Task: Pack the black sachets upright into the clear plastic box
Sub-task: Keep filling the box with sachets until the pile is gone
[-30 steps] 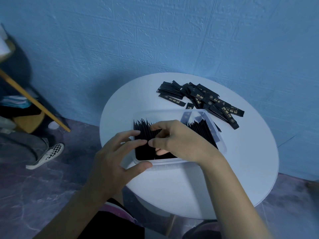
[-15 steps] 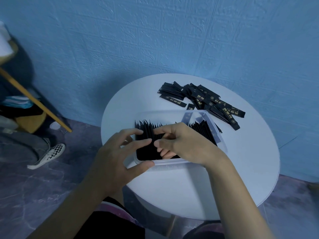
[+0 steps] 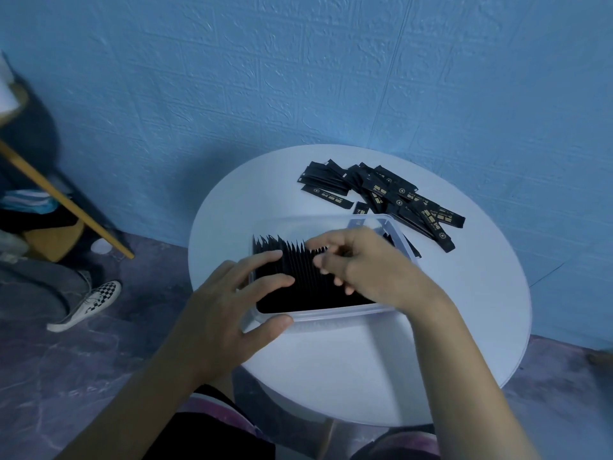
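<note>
Standing upright in a packed row, black sachets [image 3: 298, 270] fill the clear plastic box [image 3: 335, 317] on the round white table [image 3: 365, 366], left of its middle. The left hand [image 3: 229, 313] lies spread wide, fingers flat on the row and thumb against the near wall. The right hand [image 3: 371, 263] curls, blurred, over the tops; its hold cannot be told. Loose sachets [image 3: 381, 194] are piled at the far right, their gold print unreadable.

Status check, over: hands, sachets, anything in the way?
Left hand flat against upright sachets, thumb on clear box. Right hand fingers curled into the row, grip unclear. Loose sachets wait on table. Nothing blocking.
</note>
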`<state>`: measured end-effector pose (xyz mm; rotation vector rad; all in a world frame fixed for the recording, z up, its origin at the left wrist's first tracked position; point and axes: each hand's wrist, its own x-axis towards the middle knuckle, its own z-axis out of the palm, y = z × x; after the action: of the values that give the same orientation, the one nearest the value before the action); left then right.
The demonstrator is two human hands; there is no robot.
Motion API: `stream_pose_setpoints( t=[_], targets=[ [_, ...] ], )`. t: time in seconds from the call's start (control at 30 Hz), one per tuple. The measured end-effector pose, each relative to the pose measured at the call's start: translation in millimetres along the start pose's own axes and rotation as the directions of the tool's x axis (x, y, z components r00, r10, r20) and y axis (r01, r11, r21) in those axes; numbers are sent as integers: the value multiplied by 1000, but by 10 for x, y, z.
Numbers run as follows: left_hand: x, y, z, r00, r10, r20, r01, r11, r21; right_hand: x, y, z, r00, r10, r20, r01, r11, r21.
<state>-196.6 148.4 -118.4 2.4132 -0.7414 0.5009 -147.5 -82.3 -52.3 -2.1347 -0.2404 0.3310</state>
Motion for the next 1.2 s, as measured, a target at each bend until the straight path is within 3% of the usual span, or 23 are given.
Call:
stream_pose_setpoints(
  t=[0.07, 0.13, 0.2, 0.27, 0.33, 0.43, 0.63, 0.77, 0.87, 0.97, 1.03, 1.1, 1.2],
  targets=[
    [-11, 4, 27, 1000, -14, -10, 14, 1000, -14, 6, 107, -190, 977, -58, -207, 47, 997, -56],
    [-20, 7, 42, 1000, -22, -20, 22, 999, -27, 7, 254, -413, 908, -104, -405, 69, 992, -101],
    [-19, 10, 52, 999, -25, -27, 25, 999, -25, 27, 444, -605, 833, -63, -549, 22, 996, -82],
    [-17, 15, 56, 999, -30, -30, 29, 999, -26, 76, 659, -716, 799, 11, -601, -105, 987, -122],
    [-13, 21, 53, 999, -39, -29, 38, 999, -27, 118, 865, -715, 842, 85, -533, -250, 937, -244],
    [-4, 30, 47, 999, -40, -28, 40, 999, -23, 167, 1032, -637, 886, 83, -457, -281, 878, -387],
    [15, 45, 23, 999, -45, -8, 44, 999, -29, 174, 1011, -680, 891, 166, -423, -324, 884, -336],
    [14, 49, 15, 999, -48, 6, 48, 999, -16, 126, 981, -712, 871, 199, -449, -357, 884, -301],
    [12, 52, 13, 999, -47, 9, 47, 998, -30, 12, 813, -808, 799, 174, -575, -374, 893, -250],
    [15, 45, 26, 999, -46, 10, 46, 999, -22, -115, 388, -841, 759, 30, -650, -193, 965, -180],
    [15, 39, 35, 999, -48, 7, 48, 999, -15, -138, 63, -687, 841, -60, -538, -73, 972, -223],
    [15, 39, 45, 999, -53, -1, 53, 999, -10, -114, -144, -394, 935, -64, -348, -50, 950, -309],
    [9, 35, 52, 999, -50, -12, 50, 999, -11, -48, -253, 59, 979, -42, -199, -53, 893, -448]
  ],
)
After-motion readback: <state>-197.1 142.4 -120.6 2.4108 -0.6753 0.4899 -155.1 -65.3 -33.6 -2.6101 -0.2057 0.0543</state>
